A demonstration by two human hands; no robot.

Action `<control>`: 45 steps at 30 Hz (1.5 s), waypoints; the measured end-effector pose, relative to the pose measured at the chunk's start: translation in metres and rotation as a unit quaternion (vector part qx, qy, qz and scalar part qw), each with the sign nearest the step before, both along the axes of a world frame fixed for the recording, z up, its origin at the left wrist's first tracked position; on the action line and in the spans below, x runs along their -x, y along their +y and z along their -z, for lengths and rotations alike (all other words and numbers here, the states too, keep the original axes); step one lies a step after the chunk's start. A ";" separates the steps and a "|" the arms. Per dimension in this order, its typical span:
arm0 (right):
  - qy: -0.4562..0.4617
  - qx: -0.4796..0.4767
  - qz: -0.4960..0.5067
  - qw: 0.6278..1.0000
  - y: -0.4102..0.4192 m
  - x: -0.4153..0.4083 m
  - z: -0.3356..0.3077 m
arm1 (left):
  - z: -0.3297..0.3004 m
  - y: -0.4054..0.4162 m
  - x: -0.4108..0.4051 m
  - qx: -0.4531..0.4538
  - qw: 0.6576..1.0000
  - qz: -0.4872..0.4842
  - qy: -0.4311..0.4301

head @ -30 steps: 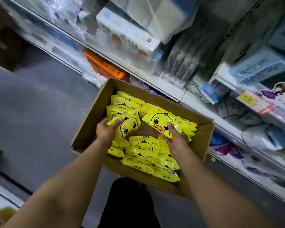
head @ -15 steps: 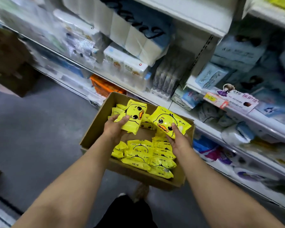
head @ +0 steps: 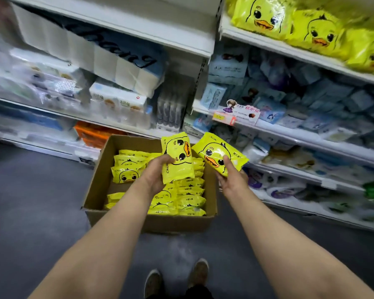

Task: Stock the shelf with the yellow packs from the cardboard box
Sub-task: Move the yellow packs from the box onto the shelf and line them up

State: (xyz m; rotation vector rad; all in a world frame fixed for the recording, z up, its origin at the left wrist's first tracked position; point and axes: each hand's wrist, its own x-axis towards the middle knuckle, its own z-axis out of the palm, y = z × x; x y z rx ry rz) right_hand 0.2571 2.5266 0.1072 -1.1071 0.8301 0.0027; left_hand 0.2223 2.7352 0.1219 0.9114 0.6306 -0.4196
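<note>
Left hand gripping upright yellow duck pack, right hand gripping tilted duck pack, above open cardboard box of packs, floor near shelf

Left hand grips a yellow duck pack upright, right hand holds another pack tilted, both above the cardboard box w/ more packs inside. Bigger duck bags on top-right shelf.

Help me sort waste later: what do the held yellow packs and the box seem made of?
Yellow packs, one in the left hand and one in the right hand: glossy plastic film, likely; they show glare and crinkles. Cardboard box: matte brown cardboard, probably corrugated, with raw-edged flaps.
</note>
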 end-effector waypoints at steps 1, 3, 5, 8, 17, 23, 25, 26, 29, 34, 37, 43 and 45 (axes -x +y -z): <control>-0.006 -0.005 0.012 1.000 -0.007 0.004 -0.004 | -0.004 -0.006 -0.001 -0.026 1.000 0.005 -0.003; -0.023 -0.011 0.025 0.999 -0.023 0.012 -0.012 | -0.016 -0.018 0.000 -0.097 0.995 0.015 -0.019; -0.036 -0.011 0.019 0.999 -0.038 0.020 -0.020 | -0.027 -0.033 0.002 -0.143 0.988 0.039 -0.040; -0.052 -0.019 0.032 0.998 -0.065 0.032 -0.032 | -0.039 -0.062 0.006 -0.172 0.979 0.057 -0.093; -0.124 -0.064 0.093 0.986 -0.183 0.058 -0.073 | -0.085 -0.176 0.004 -0.178 0.964 0.113 -0.164; -0.184 -0.075 0.167 0.966 -0.294 0.088 -0.106 | -0.134 -0.295 -0.008 -0.190 0.936 0.208 -0.210; -0.211 -0.074 0.187 0.957 -0.336 0.097 -0.115 | -0.152 -0.340 -0.009 -0.198 0.920 0.249 -0.231; -0.223 -0.073 0.194 0.952 -0.355 0.101 -0.119 | -0.159 -0.361 -0.010 -0.205 0.910 0.269 -0.241; -0.253 -0.070 0.202 0.944 -0.410 0.115 -0.130 | -0.176 -0.423 -0.010 -0.229 0.880 0.325 -0.259; -0.271 -0.076 0.241 0.929 -0.497 0.140 -0.136 | -0.194 -0.518 0.000 -0.237 0.856 0.370 -0.273; -0.270 -0.081 0.274 0.919 -0.538 0.146 -0.139 | -0.205 -0.564 0.001 -0.255 0.836 0.389 -0.290; -0.276 -0.095 0.307 0.906 -0.614 0.131 -0.151 | -0.234 -0.649 -0.018 -0.277 0.797 0.412 -0.343; -0.278 -0.102 0.313 0.903 -0.640 0.116 -0.156 | -0.242 -0.676 -0.032 -0.279 0.782 0.429 -0.357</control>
